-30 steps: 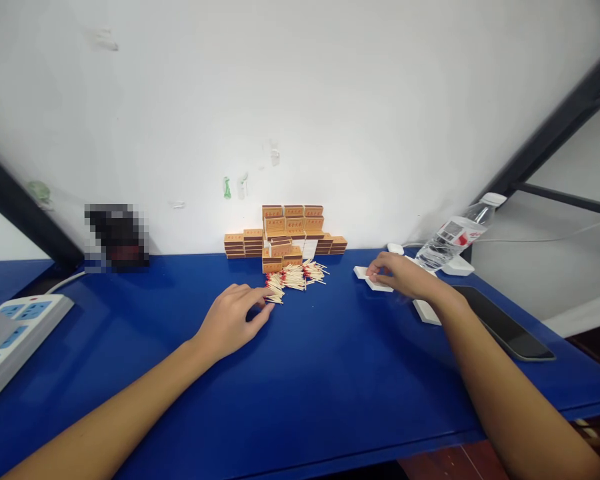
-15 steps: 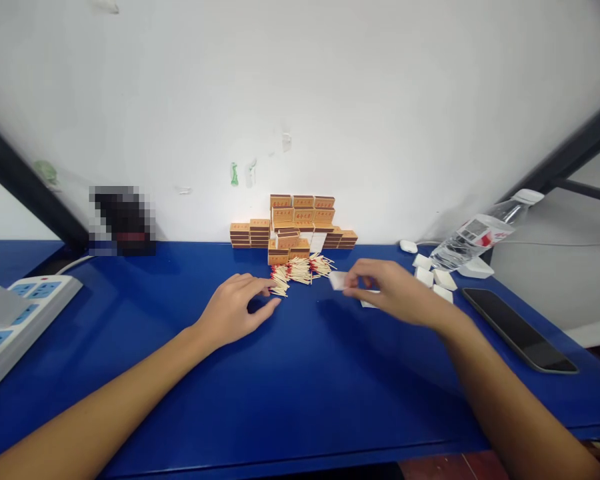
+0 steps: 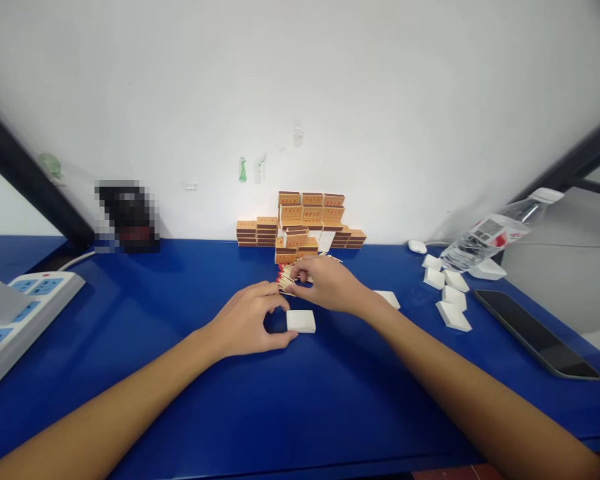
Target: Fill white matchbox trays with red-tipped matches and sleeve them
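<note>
My left hand (image 3: 253,317) is low over the blue table, with its thumb and index finger around the left end of a small white matchbox tray (image 3: 301,322). Beyond it, my right hand (image 3: 325,283) reaches into a pile of red-tipped matches (image 3: 284,277), its thumb and fingers curled around some of them. That hand covers much of the pile. Orange-brown matchboxes (image 3: 311,213) stand stacked behind the matches against the wall. A flat white piece (image 3: 389,299) lies partly behind my right forearm.
Several white pieces (image 3: 454,298) lie at the right, near a tilted plastic bottle (image 3: 495,233) and a phone (image 3: 535,333). A small white case (image 3: 417,247) sits by the wall. On the left are a power strip (image 3: 60,287) and a pixelated dark object (image 3: 130,217).
My right hand has moved left from the white pieces to the match pile. The white tray now lies at my left hand's fingers. The view has shifted slightly.
</note>
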`<action>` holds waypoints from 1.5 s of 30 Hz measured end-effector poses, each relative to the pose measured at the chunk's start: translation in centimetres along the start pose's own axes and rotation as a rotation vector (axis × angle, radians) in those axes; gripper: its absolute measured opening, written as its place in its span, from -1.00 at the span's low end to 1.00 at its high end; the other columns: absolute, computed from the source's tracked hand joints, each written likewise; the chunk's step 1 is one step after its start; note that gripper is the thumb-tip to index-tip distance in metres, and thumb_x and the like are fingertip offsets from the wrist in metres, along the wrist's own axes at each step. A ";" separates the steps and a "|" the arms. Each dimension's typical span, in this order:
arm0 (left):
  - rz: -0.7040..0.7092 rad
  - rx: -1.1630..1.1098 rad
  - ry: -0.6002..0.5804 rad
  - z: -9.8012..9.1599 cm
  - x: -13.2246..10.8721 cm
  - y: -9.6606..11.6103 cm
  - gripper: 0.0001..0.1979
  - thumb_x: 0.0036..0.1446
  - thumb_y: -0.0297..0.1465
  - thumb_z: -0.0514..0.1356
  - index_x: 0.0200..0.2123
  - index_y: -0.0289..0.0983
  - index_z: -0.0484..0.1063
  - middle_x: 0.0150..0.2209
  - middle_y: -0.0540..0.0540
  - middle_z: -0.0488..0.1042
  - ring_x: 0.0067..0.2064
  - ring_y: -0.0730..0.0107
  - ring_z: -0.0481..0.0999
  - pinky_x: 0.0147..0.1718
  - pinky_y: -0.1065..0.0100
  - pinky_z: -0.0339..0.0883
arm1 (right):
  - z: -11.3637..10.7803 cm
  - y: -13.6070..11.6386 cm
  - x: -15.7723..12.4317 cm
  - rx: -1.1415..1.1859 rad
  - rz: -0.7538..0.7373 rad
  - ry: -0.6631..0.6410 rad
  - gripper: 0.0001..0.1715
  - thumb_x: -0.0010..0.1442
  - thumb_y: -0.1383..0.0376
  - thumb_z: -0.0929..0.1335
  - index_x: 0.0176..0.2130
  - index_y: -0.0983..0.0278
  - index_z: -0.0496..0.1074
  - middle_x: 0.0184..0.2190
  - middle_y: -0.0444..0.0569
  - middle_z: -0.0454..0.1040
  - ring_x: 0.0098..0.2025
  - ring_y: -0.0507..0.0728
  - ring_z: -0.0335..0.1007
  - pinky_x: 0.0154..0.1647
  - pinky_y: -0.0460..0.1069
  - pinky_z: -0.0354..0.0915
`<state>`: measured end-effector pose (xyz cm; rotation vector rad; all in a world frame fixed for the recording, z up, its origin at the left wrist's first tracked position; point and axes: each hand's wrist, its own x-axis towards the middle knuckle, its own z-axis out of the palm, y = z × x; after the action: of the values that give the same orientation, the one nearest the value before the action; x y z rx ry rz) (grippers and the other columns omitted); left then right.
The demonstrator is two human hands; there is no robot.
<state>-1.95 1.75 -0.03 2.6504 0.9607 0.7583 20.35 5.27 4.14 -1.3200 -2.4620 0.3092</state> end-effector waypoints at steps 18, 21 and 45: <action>0.034 -0.021 -0.055 0.1 0.0 0.1 -0.81 0.11 -0.28 0.43 -0.23 -0.18 0.57 -0.43 0.04 0.48 -0.43 0.36 0.47 -0.46 0.29 0.27 | 0.2 0.9 -1.3 -0.144 0.023 -0.112 -0.77 0.34 0.21 0.42 -0.34 0.22 0.38 -0.31 0.02 0.52 -0.27 0.18 0.39 -0.30 0.03 0.13; 0.048 -0.018 -0.054 0.1 0.0 0.2 -0.81 0.13 -0.28 0.42 -0.20 -0.18 0.58 -0.44 0.05 0.47 -0.44 0.37 0.46 -0.45 0.29 0.28 | -0.4 1.5 -2.0 -0.107 0.020 -0.122 -0.78 0.34 0.17 0.44 -0.29 0.22 0.41 -0.28 0.01 0.51 -0.25 0.18 0.38 -0.28 0.03 0.15; 0.037 0.028 -0.008 0.8 0.6 -0.4 -0.81 0.23 -0.30 0.38 -0.13 -0.25 0.59 -0.47 0.07 0.42 -0.46 0.41 0.40 -0.43 0.34 0.22 | 0.1 2.6 -3.5 -0.139 -0.154 -0.108 -0.83 0.44 0.32 0.37 -0.03 0.29 0.56 -0.08 0.08 0.49 -0.10 0.21 0.48 -0.10 0.06 0.34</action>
<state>-1.32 2.37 -0.65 2.7000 0.9286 0.7468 24.11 3.77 2.49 -1.1845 -2.7013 0.1788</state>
